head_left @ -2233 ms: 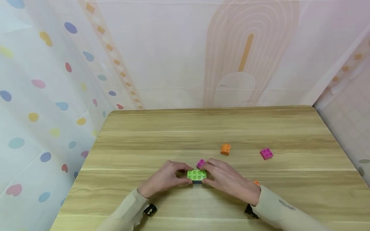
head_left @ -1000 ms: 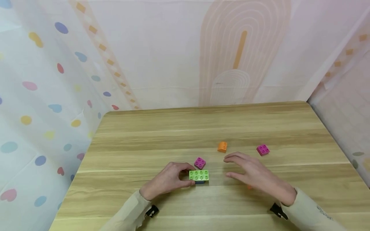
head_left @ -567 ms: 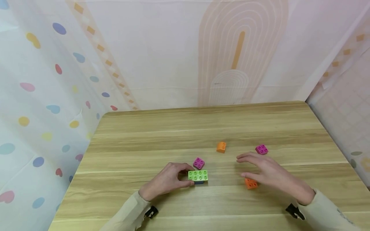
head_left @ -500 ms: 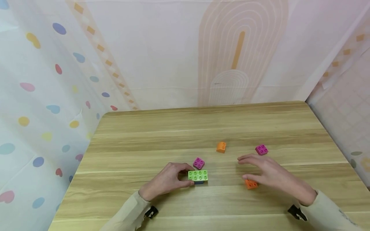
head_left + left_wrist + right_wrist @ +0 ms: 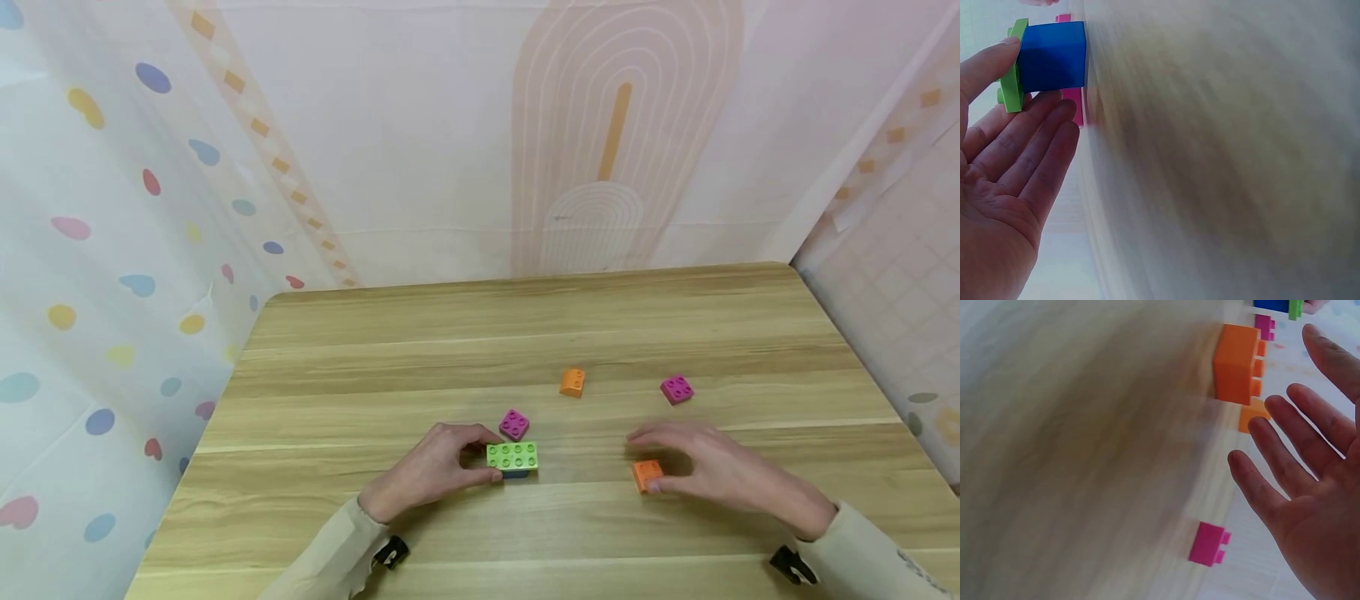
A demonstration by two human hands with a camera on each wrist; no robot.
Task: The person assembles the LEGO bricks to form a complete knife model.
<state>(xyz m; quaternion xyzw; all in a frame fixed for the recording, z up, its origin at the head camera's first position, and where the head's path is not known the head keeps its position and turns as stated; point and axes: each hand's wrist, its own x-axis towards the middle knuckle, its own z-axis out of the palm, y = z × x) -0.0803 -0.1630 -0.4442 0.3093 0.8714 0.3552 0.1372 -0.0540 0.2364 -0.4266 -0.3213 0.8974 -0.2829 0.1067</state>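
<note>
A lime-green flat toy brick [image 5: 512, 456] with studs sits on top of a blue brick [image 5: 1054, 56]. My left hand [image 5: 435, 467] pinches this stack at its left end, thumb on the near side and fingers on the far side. Toward the right, an orange brick [image 5: 645, 477] with studs rests on the table. Over and beside it hovers my right hand [image 5: 712, 467], thumb and fingers spread apart. In the right wrist view, a gap shows between the fingertips and that orange brick.
A magenta brick [image 5: 514, 425] lies just behind the green-topped stack. Farther back are an orange brick with a curved side [image 5: 572, 383] and a second magenta brick [image 5: 677, 389]. All lie on a wooden table [image 5: 420, 333], with patterned curtains behind and at the left.
My right hand has let go of the stack, moved right and lowered to the orange brick. My left hand has kept its hold on the stack.
</note>
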